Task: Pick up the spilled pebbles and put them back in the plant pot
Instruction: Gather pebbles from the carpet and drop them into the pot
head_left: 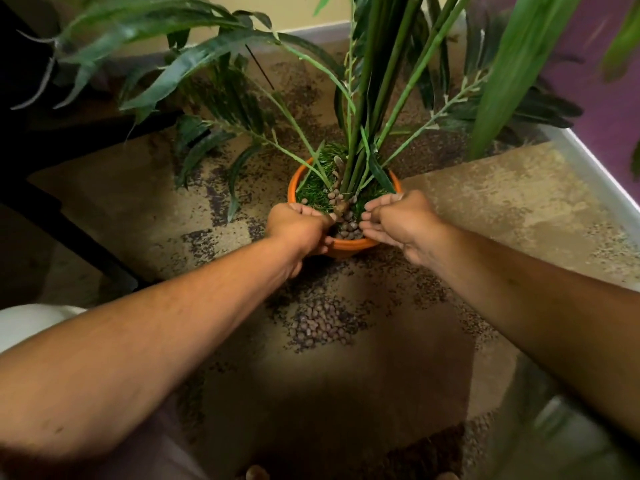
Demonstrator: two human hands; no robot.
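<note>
Nearest the camera, a heap of spilled pebbles (320, 323) is lying on the patterned carpet (485, 209), below and between both wrists. Beyond it, the left hand (298, 228) is curling its grip over the near rim of the orange plant pot (346, 244); what it encloses cannot be told. The right hand (398, 220) is hovering cupped, fingers loosely bent, over pebbles in the pot (349, 228). Green stems (367, 98) are rising beyond both grips.
</note>
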